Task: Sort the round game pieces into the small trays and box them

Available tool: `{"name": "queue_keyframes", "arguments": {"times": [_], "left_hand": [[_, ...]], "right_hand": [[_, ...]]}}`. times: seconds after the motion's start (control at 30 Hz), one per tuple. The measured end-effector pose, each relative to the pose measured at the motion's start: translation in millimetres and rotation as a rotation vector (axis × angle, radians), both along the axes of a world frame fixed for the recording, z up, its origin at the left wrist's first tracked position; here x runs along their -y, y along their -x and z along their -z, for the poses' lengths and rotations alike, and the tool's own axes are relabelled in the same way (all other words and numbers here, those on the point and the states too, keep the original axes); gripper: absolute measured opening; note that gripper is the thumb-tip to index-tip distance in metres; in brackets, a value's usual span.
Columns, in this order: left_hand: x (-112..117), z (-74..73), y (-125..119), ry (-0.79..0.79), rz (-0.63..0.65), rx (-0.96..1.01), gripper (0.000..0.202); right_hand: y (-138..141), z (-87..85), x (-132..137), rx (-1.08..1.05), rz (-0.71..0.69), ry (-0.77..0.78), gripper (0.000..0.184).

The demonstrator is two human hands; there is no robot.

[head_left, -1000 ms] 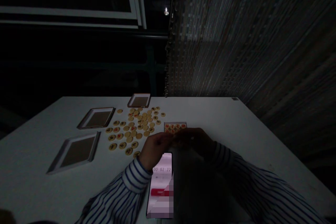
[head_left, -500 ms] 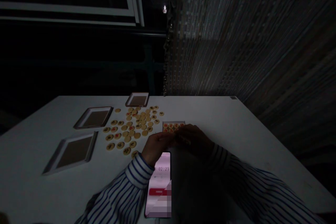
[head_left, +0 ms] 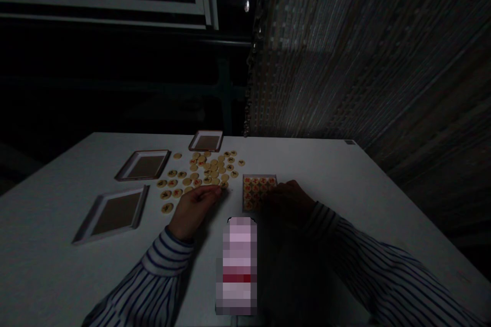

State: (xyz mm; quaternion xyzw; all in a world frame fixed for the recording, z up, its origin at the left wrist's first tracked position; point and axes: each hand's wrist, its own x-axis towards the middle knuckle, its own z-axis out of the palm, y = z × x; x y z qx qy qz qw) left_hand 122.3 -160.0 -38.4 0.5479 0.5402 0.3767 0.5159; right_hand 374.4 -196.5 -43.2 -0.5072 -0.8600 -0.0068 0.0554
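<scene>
An open, shallow box (head_left: 259,176) holds rows of round Chinese chess pieces with red characters. My right hand (head_left: 291,197) curls its fingers over the box's right side, in deep shadow, and hides part of the rows. To the left, my left hand (head_left: 195,209) has its thumb and fingers pinched together at a Chinese chess piece (head_left: 224,185) with a black mark, on the near edge of a scatter of loose pieces (head_left: 214,166). Some loose pieces lie face up with black or red characters, others show plain tops. My left hand covers several near ones.
Three shallow trays or lids stand on the white table (head_left: 326,163): a near left tray (head_left: 115,214), a middle left tray (head_left: 143,165) and a far tray (head_left: 206,141). A phone (head_left: 237,260) lies before me, its screen blurred. A bead curtain (head_left: 307,61) hangs behind.
My left hand has moved left from the box to the loose pieces. My right hand stays at the box's right side, and more red-marked rows show. The view has shifted slightly.
</scene>
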Motion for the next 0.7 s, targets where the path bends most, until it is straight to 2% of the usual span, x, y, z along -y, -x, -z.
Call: {"name": "queue_keyframes", "arguments": {"times": [0.2, 0.5, 0.6, 0.7], "left_hand": [[-4, 1.2, 14, -0.062, -0.025, -0.036, 0.033], [-3, 0.3, 29, -0.077, -0.05, -0.112, 0.04], [-2, 0.5, 34, -0.093, -0.041, -0.124, 0.039], [2, 4.2, 42, -0.155, -0.002, -0.234, 0.039]], "right_hand": [[1, -1.8, -3, 0.064, -0.013, 0.03, 0.026], [-1, 4.5, -7, 0.075, -0.014, 0.047, 0.025], [-1, 1.1, -6, 0.09, -0.005, 0.051, 0.026], [1, -5.9, -4, 0.069, 0.002, 0.049, 0.024]]}}
